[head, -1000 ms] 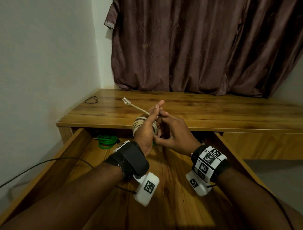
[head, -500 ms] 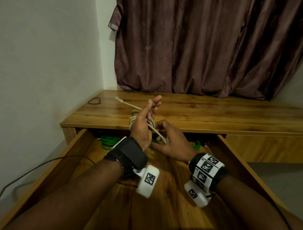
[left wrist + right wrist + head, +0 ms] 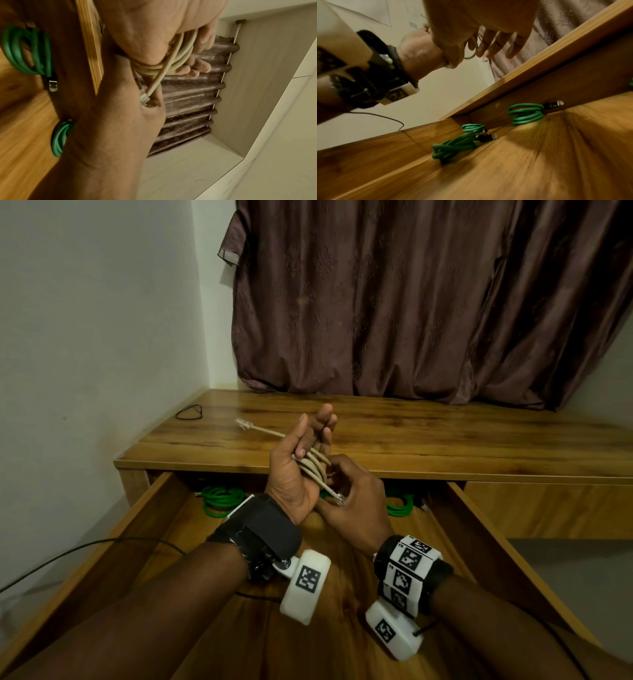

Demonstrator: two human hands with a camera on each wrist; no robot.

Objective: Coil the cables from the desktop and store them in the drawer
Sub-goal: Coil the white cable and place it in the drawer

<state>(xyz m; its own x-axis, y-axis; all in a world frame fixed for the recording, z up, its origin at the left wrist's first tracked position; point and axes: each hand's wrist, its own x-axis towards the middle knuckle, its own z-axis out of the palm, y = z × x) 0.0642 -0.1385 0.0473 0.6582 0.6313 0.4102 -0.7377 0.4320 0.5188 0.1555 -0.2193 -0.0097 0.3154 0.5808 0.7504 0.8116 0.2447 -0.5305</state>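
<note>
A beige network cable (image 3: pixel 314 466) is wound in loops round my left hand (image 3: pixel 291 484), which is held upright over the open drawer (image 3: pixel 137 525) with its thumb pinning the loops. One plug end (image 3: pixel 244 424) sticks out to the left over the desktop (image 3: pixel 445 440). My right hand (image 3: pixel 356 501) pinches the other plug end (image 3: pixel 339 498) just below the left palm. In the left wrist view the beige cable (image 3: pixel 181 54) crosses the palm and its plug (image 3: pixel 145 99) sits at the right hand's fingertips.
Several green coiled cables (image 3: pixel 526 113) (image 3: pixel 453 146) lie at the back of the drawer, under the desk's edge. A small black cable loop (image 3: pixel 190 413) lies on the desktop's far left corner. A thin black wire (image 3: pixel 68 553) runs along the left wall. A dark curtain (image 3: pixel 411 302) hangs behind.
The right hand has drawn the free plug end down across the left palm, from beside the coil to below it. The left hand has turned its palm more into view.
</note>
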